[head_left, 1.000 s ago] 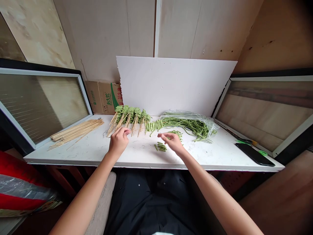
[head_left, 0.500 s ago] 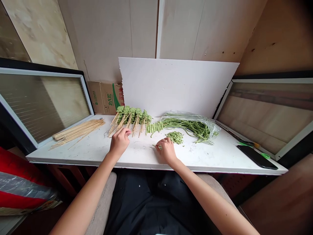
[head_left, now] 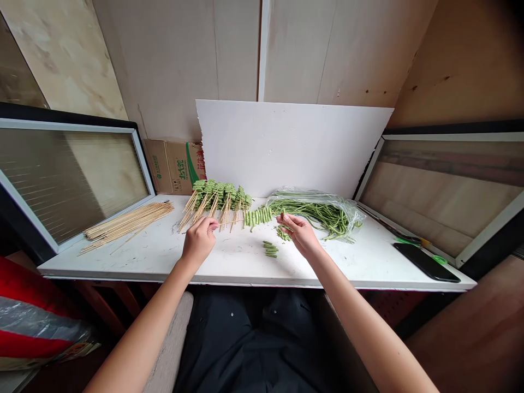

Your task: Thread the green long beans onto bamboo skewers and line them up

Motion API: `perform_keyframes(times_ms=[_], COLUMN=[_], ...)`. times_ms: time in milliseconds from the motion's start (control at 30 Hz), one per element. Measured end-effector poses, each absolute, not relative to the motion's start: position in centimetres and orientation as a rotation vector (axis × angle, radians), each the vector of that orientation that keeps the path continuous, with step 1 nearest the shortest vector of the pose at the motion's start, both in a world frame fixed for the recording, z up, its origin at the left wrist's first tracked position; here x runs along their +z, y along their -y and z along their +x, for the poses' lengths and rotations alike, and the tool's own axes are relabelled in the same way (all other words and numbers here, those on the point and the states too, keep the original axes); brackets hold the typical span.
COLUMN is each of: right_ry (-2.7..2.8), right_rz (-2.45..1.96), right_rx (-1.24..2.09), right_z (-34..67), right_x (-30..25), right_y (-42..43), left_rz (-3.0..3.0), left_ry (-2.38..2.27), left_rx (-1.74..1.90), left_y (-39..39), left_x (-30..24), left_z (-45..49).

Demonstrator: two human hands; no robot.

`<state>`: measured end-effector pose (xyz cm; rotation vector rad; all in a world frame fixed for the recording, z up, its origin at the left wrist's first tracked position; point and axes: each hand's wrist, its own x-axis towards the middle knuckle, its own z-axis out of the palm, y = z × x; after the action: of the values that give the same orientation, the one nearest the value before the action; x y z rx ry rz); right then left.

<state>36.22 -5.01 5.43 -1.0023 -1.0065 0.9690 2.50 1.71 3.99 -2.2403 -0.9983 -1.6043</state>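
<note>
My left hand (head_left: 199,234) is closed round the bare end of a thin bamboo skewer, which points right above the table. Threaded side by side along its far part is a row of cut green bean pieces (head_left: 257,218). My right hand (head_left: 301,232) is just beyond the skewer's tip, fingers pinched on what looks like one short bean piece (head_left: 284,212). It partly hides a pile of cut bean pieces (head_left: 282,234) below. A few more pieces (head_left: 270,249) lie in a small group on the white table (head_left: 229,262).
Finished bean skewers (head_left: 221,194) are stacked at the back. Bare bamboo skewers (head_left: 126,224) lie at left, and long green beans (head_left: 327,215) in a clear plastic bag at right. A black phone (head_left: 426,262) rests near the right edge; a cardboard box (head_left: 172,166) stands behind.
My right hand has lifted up and right from the small group of bean pieces, uncovering it. My left hand keeps holding the skewer in nearly the same place.
</note>
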Motion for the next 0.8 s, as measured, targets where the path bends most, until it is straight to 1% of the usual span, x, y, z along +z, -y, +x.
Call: perform_keyframes(times_ms=[133,400,800], right_ry=[0.959,0.931,0.996], right_rz=[-0.886,-0.827,-0.929], right_rx=[1.080,1.143,1.071], right_z=[35.77,35.55,35.32], right_x=[5.98,5.71,5.28], right_y=[5.51,5.36,5.20], left_rz=[-2.284,-2.293,-2.314], left_ry=[1.001,0.972,1.015], left_rx=[-1.593,-1.580,-1.545], left_y=[-1.45,-1.44,-1.37], left_x=[4.00,3.79,4.24], left_z=[2.75,3.00,2.78])
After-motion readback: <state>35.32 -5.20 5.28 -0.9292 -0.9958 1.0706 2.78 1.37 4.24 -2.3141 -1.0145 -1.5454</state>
